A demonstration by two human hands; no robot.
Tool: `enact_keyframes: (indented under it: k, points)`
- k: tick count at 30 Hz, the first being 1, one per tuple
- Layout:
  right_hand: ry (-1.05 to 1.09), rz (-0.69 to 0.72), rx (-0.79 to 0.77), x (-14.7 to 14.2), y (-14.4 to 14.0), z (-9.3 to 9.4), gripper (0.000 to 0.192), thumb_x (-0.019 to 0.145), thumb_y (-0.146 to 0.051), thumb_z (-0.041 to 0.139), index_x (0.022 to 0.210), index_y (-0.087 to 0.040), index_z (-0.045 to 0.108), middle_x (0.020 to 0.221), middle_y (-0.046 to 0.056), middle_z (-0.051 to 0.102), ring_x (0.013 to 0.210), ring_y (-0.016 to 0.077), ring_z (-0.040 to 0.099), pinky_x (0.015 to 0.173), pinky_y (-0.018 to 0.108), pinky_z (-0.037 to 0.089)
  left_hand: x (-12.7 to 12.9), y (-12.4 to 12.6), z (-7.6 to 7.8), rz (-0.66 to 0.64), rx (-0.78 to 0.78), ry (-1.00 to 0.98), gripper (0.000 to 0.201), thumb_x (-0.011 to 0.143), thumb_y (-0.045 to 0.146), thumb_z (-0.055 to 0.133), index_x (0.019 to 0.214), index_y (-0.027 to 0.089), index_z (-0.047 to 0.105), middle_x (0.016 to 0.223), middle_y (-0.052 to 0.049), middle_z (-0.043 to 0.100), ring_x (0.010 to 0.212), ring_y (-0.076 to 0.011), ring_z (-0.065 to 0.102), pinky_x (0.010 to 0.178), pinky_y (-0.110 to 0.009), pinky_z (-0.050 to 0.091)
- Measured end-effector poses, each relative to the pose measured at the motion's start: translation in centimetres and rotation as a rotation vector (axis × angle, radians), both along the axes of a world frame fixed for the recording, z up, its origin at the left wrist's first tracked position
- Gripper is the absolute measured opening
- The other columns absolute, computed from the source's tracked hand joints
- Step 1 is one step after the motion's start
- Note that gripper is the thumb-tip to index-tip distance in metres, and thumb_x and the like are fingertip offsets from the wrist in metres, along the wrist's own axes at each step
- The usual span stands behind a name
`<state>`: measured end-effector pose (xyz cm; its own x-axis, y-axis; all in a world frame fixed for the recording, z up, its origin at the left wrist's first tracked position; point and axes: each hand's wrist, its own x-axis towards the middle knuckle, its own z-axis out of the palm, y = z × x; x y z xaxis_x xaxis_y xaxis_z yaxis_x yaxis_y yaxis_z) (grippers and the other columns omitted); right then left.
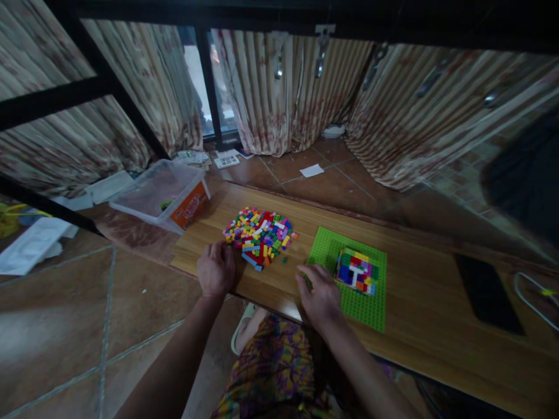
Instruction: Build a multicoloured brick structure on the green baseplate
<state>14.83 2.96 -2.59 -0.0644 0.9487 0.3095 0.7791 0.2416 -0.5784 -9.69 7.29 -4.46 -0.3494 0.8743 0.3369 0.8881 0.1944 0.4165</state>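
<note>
1. Your left hand [215,269] lies palm down on the wooden worktop [437,326], near its front edge. Fingers loosely curled, fingertips at the near-left edge of the brick pile [258,235]. Whether that grip has a brick in it, cannot tell.
2. Your right hand [320,295] rests on the worktop too, palm down, at the near-left corner of the green baseplate [364,302]. Fingers bent, pointing left. A bit of green shows at the fingertips, but whether it is a brick held in the grip or just the plate behind, cannot tell.
3. The brick pile is a loose heap of small mixed-colour bricks: red, yellow, blue, green, pink, white. It sits left of the baseplate, apart from it, with a few stray bricks along its near edge.
4. The baseplate lies flat, turned a little against the worktop edge. On it stands a small multicoloured brick build [356,271], left of the plate's middle, just beyond your right hand.
5. A clear plastic tub [152,201] with an orange label overhangs the far-left corner of the worktop, tilted.
6. A dark flat phone [487,294] lies on the worktop well to the right of the baseplate.
7. Striped curtains [279,87] hang behind; papers are scattered on the tiled floor [65,308].
</note>
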Motion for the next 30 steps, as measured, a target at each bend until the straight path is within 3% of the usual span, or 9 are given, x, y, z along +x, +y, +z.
enact_keyframes:
  k: [6, 13, 23, 30]
  points:
    - [-0.113, 0.094, 0.019, -3.1, 2.9, -0.6, 0.021, 0.092, -0.023, 0.05, 0.102, -0.023, 0.068, 0.093, 0.007, 0.063, 0.092, 0.0221, 0.057, 0.083, 0.034, 0.045, 0.0, -0.1, 0.0, -0.015, -0.012, -0.002, 0.033, 0.092, 0.036, 0.042, 0.106, 0.017, 0.065, 0.096, -0.01, 0.065, 0.087, -0.0213, 0.06, 0.075, -0.032, 0.042]
    - [-0.188, 0.099, 0.014, -3.0, 4.5, -1.4, 0.025, 0.094, -0.018, 0.045, 0.09, -0.022, 0.069, 0.086, 0.007, 0.063, 0.085, 0.0204, 0.057, 0.077, 0.032, 0.045, -0.1, -0.2, -0.1, -0.026, -0.001, 0.008, 0.031, 0.092, 0.035, 0.043, 0.106, 0.017, 0.065, 0.096, -0.009, 0.065, 0.087, -0.0211, 0.06, 0.075, -0.031, 0.042]
    - [-0.199, 0.114, -0.049, -2.2, 2.7, -0.3, 0.025, 0.095, -0.012, 0.041, 0.09, -0.019, 0.065, 0.086, 0.006, 0.063, 0.086, 0.0187, 0.058, 0.076, 0.028, 0.045, -0.4, 0.1, -0.2, -0.031, 0.039, 0.033, 0.032, 0.091, 0.036, 0.045, 0.106, 0.016, 0.066, 0.097, -0.009, 0.067, 0.087, -0.0206, 0.061, 0.072, -0.03, 0.042]
    - [0.032, 0.076, -0.051, -1.3, 1.1, -0.4, 0.022, 0.097, -0.016, 0.043, 0.095, -0.02, 0.064, 0.09, 0.004, 0.067, 0.084, 0.0151, 0.062, 0.077, 0.024, 0.047, -0.4, 0.3, -0.1, -0.001, 0.039, 0.052, 0.032, 0.09, 0.034, 0.046, 0.106, 0.016, 0.067, 0.097, -0.009, 0.067, 0.084, -0.0192, 0.061, 0.069, -0.029, 0.041]
